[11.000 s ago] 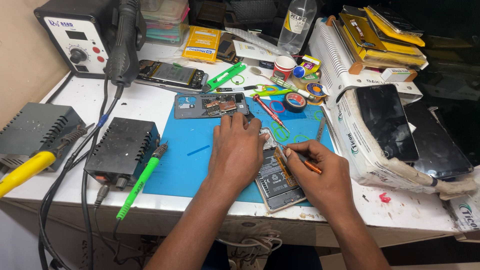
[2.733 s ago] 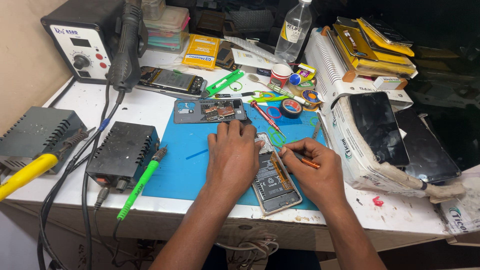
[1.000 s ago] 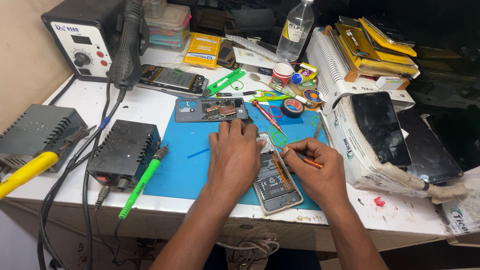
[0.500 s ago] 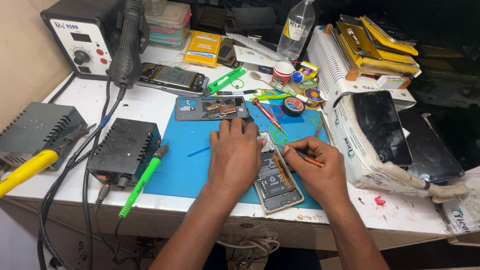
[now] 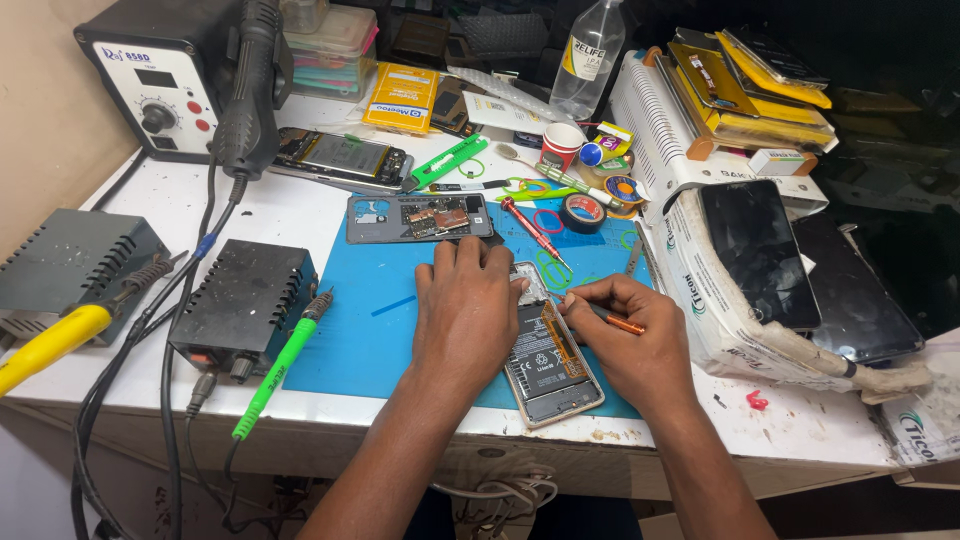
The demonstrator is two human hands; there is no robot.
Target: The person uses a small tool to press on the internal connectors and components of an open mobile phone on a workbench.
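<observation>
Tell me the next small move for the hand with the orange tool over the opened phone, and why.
Probably ease the orange-handled tool tip down onto the opened phone. The right hand holds it pen-like, tip at the phone's upper part, while the left hand lies flat on the phone, steadying it on the blue mat.

bare blue mat [image 5: 370, 330] beside soldering iron [image 5: 280, 365]

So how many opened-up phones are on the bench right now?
3: one opened phone under both hands on the blue mat, one stripped phone frame at the mat's far edge, one gutted phone beyond it. Clutter may hide others.
</observation>
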